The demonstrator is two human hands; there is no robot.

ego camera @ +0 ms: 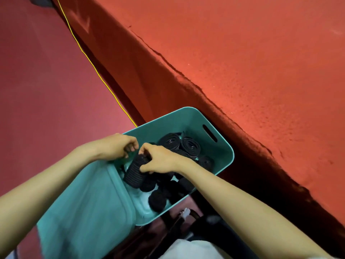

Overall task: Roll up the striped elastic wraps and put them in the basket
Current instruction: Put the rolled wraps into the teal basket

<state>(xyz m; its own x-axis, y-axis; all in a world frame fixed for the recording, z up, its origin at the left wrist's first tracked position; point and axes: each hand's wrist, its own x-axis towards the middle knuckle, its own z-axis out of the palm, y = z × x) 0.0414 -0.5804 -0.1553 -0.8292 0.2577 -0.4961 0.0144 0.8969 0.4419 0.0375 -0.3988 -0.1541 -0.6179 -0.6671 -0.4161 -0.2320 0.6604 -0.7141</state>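
Teal plastic basket (188,119) containing rolled black wraps (190,144). Right hand (160,159) grips one black ribbed elastic roll (133,174); left hand (119,146) pinches its end.

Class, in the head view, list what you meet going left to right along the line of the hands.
From the left: left hand → right hand → coiled wraps → basket handle slot. The held roll overlaps both hands, so it is omitted.

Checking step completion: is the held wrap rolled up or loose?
Rolled: the black wrap is a tight ribbed cylinder; right hand grips it over the teal basket.
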